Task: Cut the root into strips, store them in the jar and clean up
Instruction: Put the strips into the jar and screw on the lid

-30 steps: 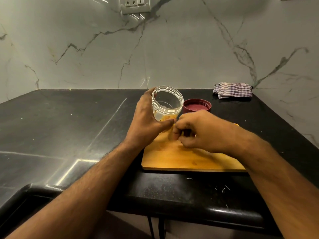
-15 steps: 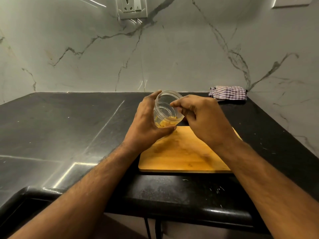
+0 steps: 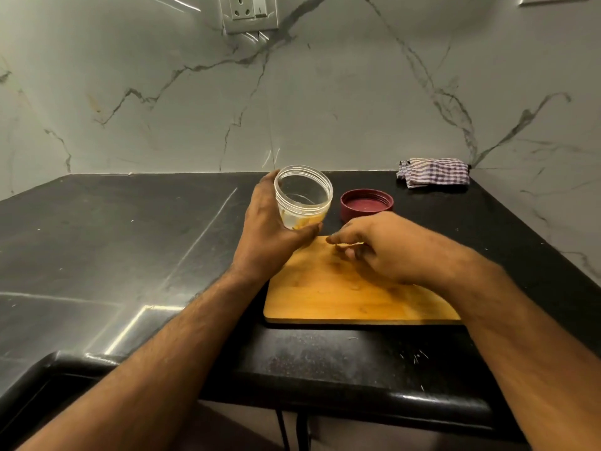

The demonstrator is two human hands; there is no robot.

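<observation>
A clear plastic jar point(image 3: 304, 193) stands tilted toward me at the far left corner of the wooden cutting board point(image 3: 341, 297), gripped around its side by my left hand point(image 3: 270, 236). Yellow root strips point(image 3: 304, 220) lie in its bottom. My right hand point(image 3: 387, 245) is low over the board's far edge, just right of the jar. Its fingers are curled, with thumb and index finger pinching a pale root strip point(image 3: 353, 244). No knife is in view.
The jar's dark red lid point(image 3: 367, 203) lies upside down on the black counter behind the board. A checked cloth point(image 3: 434, 172) lies folded in the back right corner by the marble wall. The counter's front edge point(image 3: 325, 385) runs close below the board.
My right hand has come away from the jar's mouth and dropped back to the board's far edge. The lid is uncovered again. My left hand keeps holding the jar.
</observation>
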